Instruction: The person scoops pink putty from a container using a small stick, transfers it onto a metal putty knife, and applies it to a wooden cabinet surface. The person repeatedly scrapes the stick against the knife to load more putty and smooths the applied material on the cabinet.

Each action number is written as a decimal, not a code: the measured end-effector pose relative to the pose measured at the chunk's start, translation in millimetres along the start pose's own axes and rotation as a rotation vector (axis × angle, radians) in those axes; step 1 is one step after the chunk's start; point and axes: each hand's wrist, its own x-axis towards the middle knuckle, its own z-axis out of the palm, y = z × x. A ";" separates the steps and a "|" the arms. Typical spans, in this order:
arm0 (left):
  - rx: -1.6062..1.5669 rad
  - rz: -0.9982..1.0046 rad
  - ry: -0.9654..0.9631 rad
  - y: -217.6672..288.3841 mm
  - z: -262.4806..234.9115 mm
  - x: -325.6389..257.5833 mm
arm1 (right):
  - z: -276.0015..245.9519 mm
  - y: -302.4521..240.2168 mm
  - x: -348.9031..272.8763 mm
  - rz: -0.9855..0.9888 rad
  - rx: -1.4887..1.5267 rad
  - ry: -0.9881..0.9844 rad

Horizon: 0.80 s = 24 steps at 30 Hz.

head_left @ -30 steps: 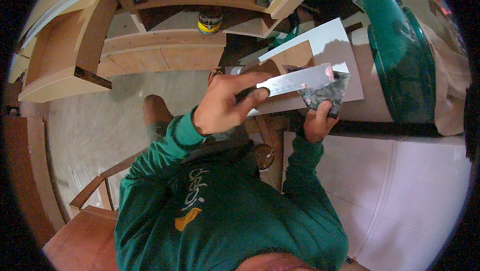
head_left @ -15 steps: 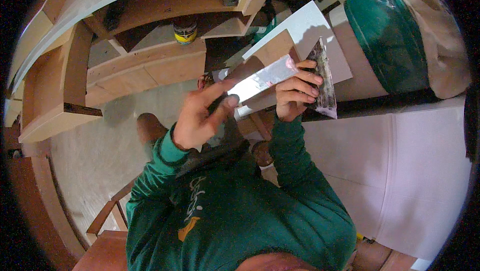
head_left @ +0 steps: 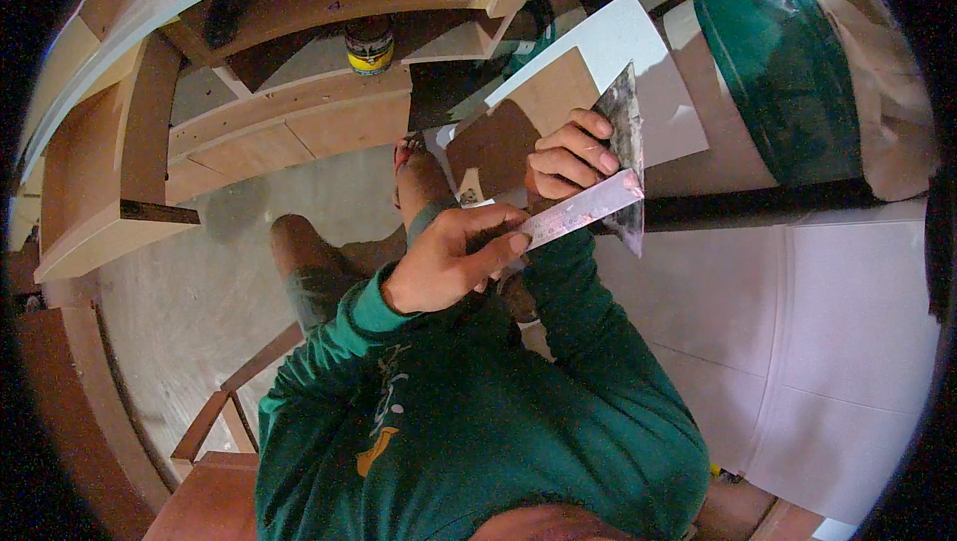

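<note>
At centre frame, the left hand [head_left: 449, 262] pinches one end of a metal ruler [head_left: 578, 214] between thumb and curled fingers. The right hand [head_left: 568, 157], just above it, is closed around a dark, smeared putty knife [head_left: 628, 142], whose blade stands nearly upright and crosses the ruler's far end. Behind both hands lies a brown board [head_left: 528, 112] on a white sheet [head_left: 638, 52]. A yellow-labelled can [head_left: 370, 44] sits on wooden shelving [head_left: 289, 122] at upper left; a green sleeve [head_left: 778, 62] fills the upper right.
</note>
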 end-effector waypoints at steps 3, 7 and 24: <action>-0.022 0.000 0.001 3.6 -0.2 0.8 | -2.1 9.5 -3.4 -0.068 -0.018 -0.016; -0.063 0.033 0.017 6.1 -1.9 1.1 | -0.9 8.2 -10.6 -0.045 -0.043 0.023; 0.845 0.580 0.371 0.2 -46.1 9.7 | 71.6 15.5 -27.4 -0.232 -2.233 1.041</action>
